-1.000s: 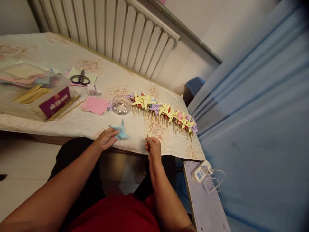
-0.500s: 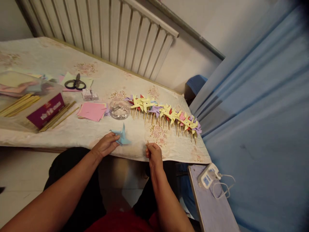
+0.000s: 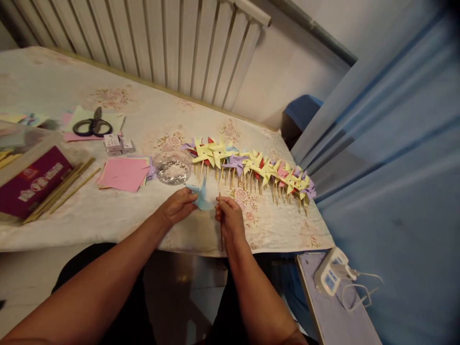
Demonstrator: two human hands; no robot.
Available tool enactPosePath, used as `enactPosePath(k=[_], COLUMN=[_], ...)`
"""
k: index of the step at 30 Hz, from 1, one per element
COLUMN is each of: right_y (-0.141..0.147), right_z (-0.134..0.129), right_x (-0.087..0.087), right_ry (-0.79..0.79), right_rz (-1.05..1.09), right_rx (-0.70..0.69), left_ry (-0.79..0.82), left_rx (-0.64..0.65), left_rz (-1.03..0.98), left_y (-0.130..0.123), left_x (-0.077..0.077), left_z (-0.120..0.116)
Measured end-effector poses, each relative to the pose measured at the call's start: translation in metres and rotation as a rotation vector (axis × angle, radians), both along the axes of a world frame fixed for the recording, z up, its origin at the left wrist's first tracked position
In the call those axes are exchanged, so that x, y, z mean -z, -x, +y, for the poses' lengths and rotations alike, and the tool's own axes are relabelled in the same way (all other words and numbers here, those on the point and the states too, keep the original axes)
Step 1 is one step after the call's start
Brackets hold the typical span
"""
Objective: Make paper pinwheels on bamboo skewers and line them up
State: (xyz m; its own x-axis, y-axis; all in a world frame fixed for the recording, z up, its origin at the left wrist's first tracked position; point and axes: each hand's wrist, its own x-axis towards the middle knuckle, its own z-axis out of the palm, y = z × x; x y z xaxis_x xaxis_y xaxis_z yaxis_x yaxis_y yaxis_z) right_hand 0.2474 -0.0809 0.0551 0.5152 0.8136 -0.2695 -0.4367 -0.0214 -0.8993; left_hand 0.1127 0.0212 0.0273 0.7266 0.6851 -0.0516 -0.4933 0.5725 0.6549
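Between the fingers of my left hand (image 3: pixel 178 205) is a light blue paper pinwheel head (image 3: pixel 202 195), pinched at one side. My right hand (image 3: pixel 230 214) grips a thin wooden stick (image 3: pixel 221 235), held upright with its tip just above the fingers. The pinwheel head and the stick are close together but apart. Behind my left hand stands a round clear dish (image 3: pixel 173 168) of small shiny metal pieces. A row of finished pinwheels (image 3: pixel 251 165) in yellow, purple, red, pink and blue lies beyond my right hand.
Left of the dish lies a stack of pink paper squares (image 3: pixel 124 173). Scissors (image 3: pixel 92 127) rest on more paper, beside small boxes (image 3: pixel 118 143). Loose sticks (image 3: pixel 74 187) lie by a clear bin with a purple label (image 3: pixel 34 182). A power strip (image 3: pixel 332 273) sits on a side surface, near a blue curtain (image 3: pixel 395 191).
My left hand has brought the blue pinwheel head rightward, nearer the stick. My right hand has risen slightly, and more of the stick shows below it. The view has shifted.
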Motion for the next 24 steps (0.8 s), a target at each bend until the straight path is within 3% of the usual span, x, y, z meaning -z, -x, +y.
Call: enactPosePath(k=[5,10,16,24], right_y=[-0.003,-0.007,-0.011,-0.004], right_z=[0.021,0.034,0.036,0.031], right_x=[-0.003,0.005,0.014,0.002], right_ry=[0.026,-0.003,-0.003,-0.008], right_rz=[-0.035,-0.030,0.043,-0.010], right_rx=[-0.052,-0.070,-0.041,-0.033], left_ry=[0.008,-0.007,0.019,0.020], left_rx=[0.062,0.071,0.079,0.097], left_rz=[-0.036,-0.015,-0.027,-0.037], left_y=[-0.006,-0.008,-0.013,-0.016], left_x=[0.003,0.007,0.011,0.015], left_z=[0.008,0.016,0.020,0.020])
